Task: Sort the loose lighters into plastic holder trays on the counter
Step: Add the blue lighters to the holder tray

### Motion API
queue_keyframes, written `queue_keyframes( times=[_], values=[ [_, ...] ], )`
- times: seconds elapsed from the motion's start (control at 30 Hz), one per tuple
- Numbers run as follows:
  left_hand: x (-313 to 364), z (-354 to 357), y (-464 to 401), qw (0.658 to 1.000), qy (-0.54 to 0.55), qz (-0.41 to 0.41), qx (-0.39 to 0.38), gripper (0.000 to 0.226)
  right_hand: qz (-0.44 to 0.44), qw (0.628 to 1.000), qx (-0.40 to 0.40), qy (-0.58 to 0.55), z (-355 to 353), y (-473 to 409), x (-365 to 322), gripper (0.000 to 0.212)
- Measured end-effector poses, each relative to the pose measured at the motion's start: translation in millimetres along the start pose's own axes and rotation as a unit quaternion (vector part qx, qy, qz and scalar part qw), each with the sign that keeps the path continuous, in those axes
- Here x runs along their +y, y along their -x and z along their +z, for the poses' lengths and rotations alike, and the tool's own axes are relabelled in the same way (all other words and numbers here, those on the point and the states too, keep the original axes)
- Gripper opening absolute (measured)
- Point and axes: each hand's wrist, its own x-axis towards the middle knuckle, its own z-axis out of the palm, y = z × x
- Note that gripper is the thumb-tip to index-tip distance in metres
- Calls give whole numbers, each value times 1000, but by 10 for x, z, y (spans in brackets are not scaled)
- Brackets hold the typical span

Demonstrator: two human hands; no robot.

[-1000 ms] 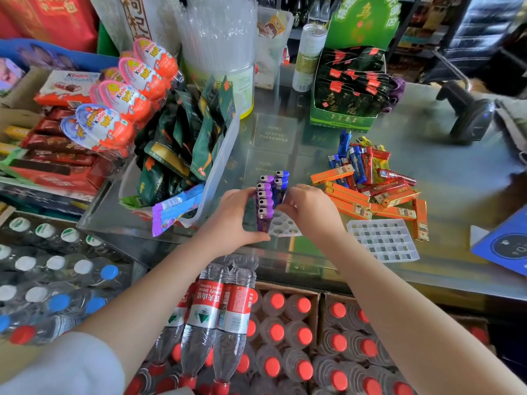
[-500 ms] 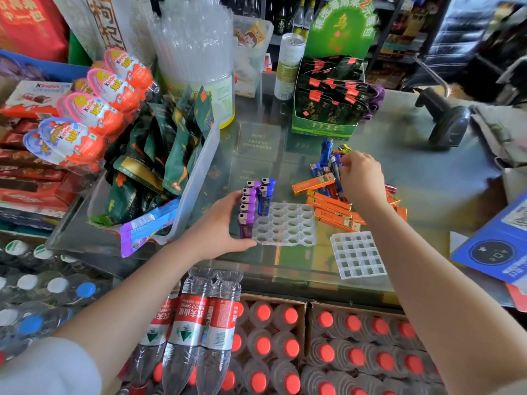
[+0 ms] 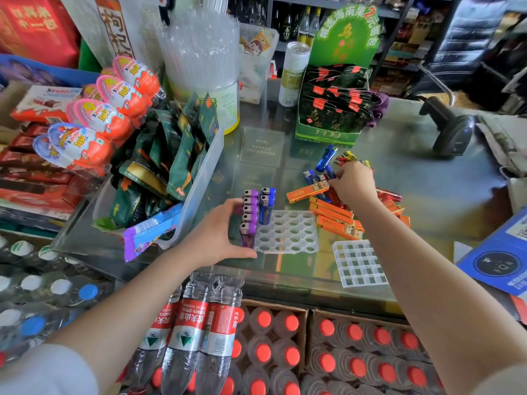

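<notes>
Left hand (image 3: 216, 238) grips the tray (image 3: 288, 232); right hand (image 3: 353, 183) fingers curl into the loose lighters (image 3: 330, 212), grasp unclear. Probably light, stiff, slick plastic, so pinch mid-body.

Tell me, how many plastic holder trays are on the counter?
2. One tray with round holes sits by the left hand and holds lighters; a second, square-celled tray lies to its right without any.
</notes>
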Motion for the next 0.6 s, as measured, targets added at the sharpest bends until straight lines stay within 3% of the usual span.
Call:
queue_keyframes(
  times=[0.17, 0.3, 0.37, 0.43, 0.47, 0.6],
  values=[
    [24, 14, 18, 1000, 10, 8, -1, 88, -14, 998, -45, -42, -45, 87, -14, 22],
    [-9, 24, 7, 1000, 10, 9, -15, 88, -77, 990, 19, -114, -121, 256, -84, 16],
    [-30, 26, 17, 1000, 16, 12, -13, 88, -96, 973, 23, -209, -178, 410, -148, 11],
    [-39, 24, 22, 1000, 21, 18, -12, 86, -119, 940, -23, -319, -231, 597, -212, 3],
    [-41, 22, 25, 999, 23, 21, -12, 84, -132, 923, -48, -358, -246, 698, -243, 10],
    [-49, 32, 37, 999, 17, 42, 2, 80, -179, 902, -96, -382, -148, 963, -298, 15]
  ],
)
